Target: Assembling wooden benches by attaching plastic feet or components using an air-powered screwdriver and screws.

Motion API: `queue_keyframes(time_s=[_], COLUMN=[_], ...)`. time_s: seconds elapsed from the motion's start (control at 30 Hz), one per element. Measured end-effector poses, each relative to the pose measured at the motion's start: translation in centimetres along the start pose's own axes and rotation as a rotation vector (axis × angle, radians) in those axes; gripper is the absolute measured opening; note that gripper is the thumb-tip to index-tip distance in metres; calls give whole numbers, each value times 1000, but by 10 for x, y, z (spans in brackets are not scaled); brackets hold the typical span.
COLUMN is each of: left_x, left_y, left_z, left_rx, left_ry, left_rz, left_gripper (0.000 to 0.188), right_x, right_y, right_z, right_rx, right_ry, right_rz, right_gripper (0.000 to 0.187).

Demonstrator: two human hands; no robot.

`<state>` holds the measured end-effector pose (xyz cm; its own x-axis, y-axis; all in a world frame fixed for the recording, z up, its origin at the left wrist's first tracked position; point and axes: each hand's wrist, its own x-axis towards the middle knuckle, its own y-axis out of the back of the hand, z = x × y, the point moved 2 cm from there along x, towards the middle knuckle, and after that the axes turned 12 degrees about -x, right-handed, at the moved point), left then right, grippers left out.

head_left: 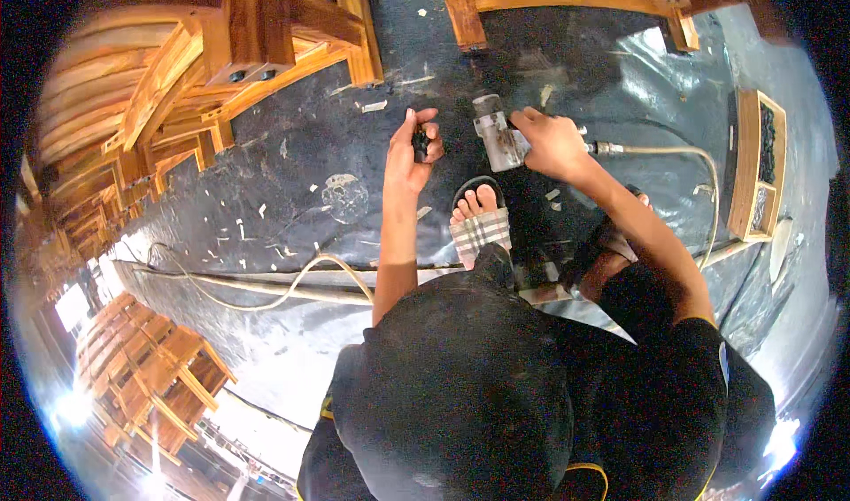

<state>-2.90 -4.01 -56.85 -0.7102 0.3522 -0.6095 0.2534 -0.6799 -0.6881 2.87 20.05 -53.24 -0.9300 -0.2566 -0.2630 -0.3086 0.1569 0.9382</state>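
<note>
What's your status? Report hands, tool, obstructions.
Left hand: holding small black pieces. Right hand: gripping pneumatic tool, hose attached. Sandalled foot near tool in view; scraps litter floor.

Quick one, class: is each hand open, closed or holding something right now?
Left hand: closed, holding something small and black.
Right hand: closed, holding a grey hose-fed tool.
</note>
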Motion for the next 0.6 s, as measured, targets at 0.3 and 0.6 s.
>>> queue_keyframes(time_s=[0.3, 0.6], left_x=[5, 0], left_y=[-55, -130], left_z=[42, 41], left_rx=[16, 331], left_ry=[93, 145], left_rz=[-198, -132], left_gripper=[42, 41], right_x=[-20, -41], right_y=[85, 118], right_z=[-27, -27], right_rx=[78, 144], right_ry=[207, 244], right_rz=[35, 96], right_gripper=[50, 52])
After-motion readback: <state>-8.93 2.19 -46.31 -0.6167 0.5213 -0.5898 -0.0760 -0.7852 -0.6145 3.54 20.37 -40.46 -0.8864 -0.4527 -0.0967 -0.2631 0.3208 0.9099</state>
